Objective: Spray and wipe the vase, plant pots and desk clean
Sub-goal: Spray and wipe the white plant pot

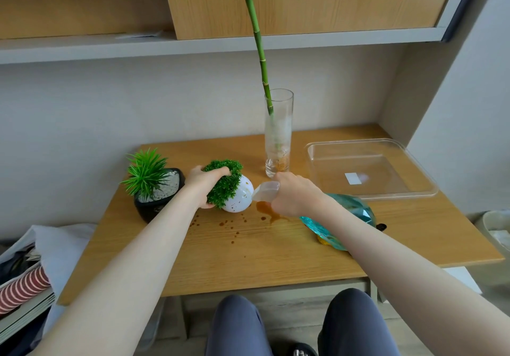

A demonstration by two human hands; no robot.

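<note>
Two risks: the left hand (205,183) grips the tilted white round speckled pot (238,196) by its foliage (it could slip), while the right hand (294,195), squeezing the clear-nozzled teal spray bottle (350,212), may overspray onto the stained wooden surface (248,259).

A clear plastic tray (369,167) sits at the desk's back right corner, a white label on its floor. Above, a grey shelf (193,46) runs along the wall under wooden cabinet fronts (303,2). Off the desk's left edge lies a red-and-white striped roll (23,286) among papers.
</note>
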